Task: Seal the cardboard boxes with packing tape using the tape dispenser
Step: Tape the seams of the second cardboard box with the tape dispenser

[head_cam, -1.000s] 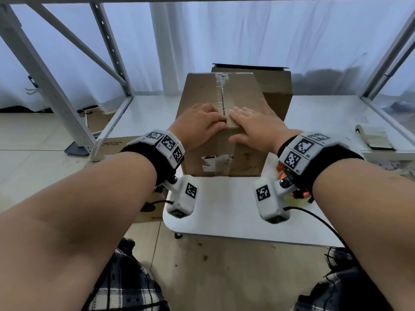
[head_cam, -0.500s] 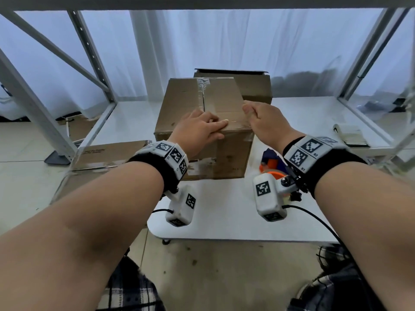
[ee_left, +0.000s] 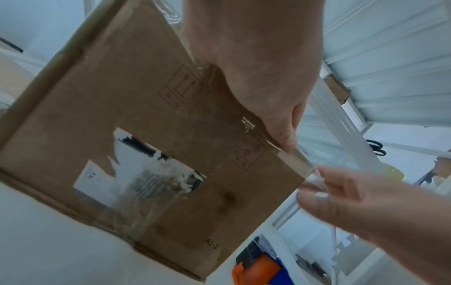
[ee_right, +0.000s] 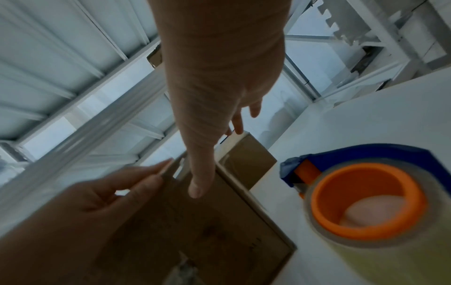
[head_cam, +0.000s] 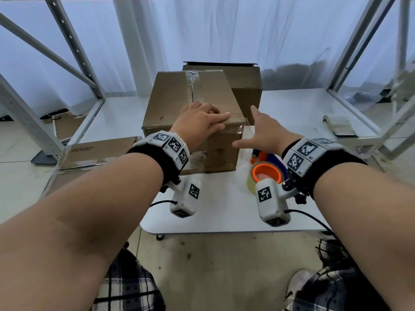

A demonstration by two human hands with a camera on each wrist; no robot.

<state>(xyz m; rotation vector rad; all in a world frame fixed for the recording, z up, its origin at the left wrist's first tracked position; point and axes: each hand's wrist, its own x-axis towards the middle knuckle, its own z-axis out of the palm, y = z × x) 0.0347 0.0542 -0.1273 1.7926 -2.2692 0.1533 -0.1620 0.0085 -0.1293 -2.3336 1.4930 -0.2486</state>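
A brown cardboard box (head_cam: pixel 190 102) stands on the white table (head_cam: pixel 224 216), its top seam taped. A clear tape strip runs along its near top edge, and the loose tape end (ee_left: pixel 299 163) sticks out past the right corner. My left hand (head_cam: pixel 208 118) lies flat on that edge and presses the tape down. My right hand (head_cam: pixel 253 129) is open with fingers spread, just right of the corner, at the loose end. The orange and blue tape dispenser (head_cam: pixel 267 173) lies on the table under my right wrist, held by neither hand.
A second, open box (head_cam: pixel 246 86) stands close behind the first. Flattened cardboard (head_cam: pixel 101 151) lies to the left and a small pad (head_cam: pixel 339 126) to the right. Metal rack posts flank the table. Scissors (ee_left: pixel 377 148) hang at the rack.
My right hand has left the box top and moved out past the right corner, fingers now spread. My left hand has slid right along the near edge and stays flat.
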